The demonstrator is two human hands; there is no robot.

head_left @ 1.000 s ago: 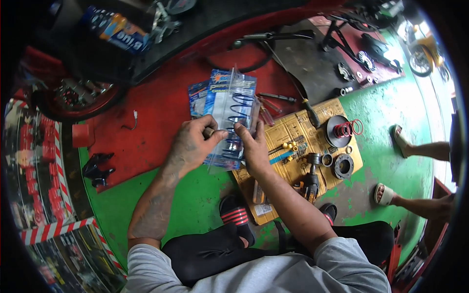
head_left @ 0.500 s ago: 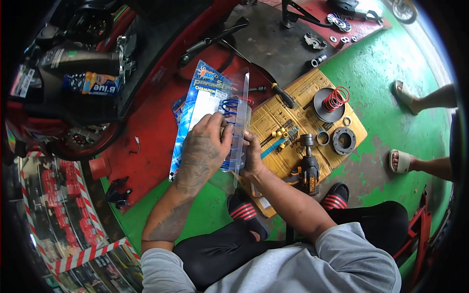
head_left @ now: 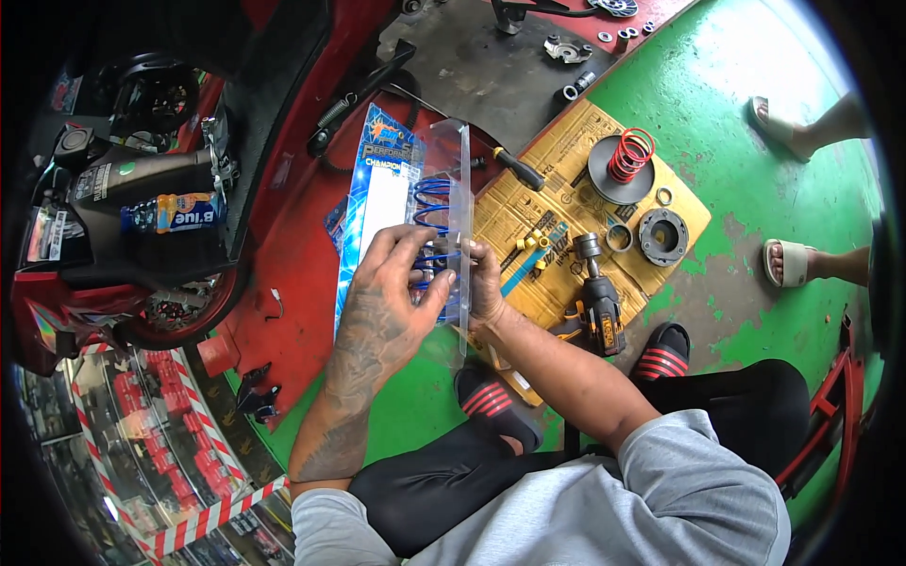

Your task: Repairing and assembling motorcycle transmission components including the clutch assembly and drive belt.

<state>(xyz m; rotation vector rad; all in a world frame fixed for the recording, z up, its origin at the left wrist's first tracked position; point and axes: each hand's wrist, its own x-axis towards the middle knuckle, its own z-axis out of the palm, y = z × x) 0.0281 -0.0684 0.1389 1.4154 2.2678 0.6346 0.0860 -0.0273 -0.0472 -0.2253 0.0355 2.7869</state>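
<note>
In front of me is a blue-and-white card package with a clear plastic blister along its right side. A blue coil spring lies inside, its lower coils partly covered by my fingers. My left hand reaches over the card, its thumb and fingers curved around the middle of the spring. From the right, my right hand pinches the plastic blister's edge; some of its fingers are hidden behind the plastic.
A flattened cardboard sheet bears an impact wrench, a red spring on a grey pulley, a round dark part and yellow rollers. At left stands a red scooter. Another person's sandalled feet are at right.
My left thumb and fingers have spread wider, showing more of the blue spring between them. The package has shifted slightly left in view as the head view moved.
</note>
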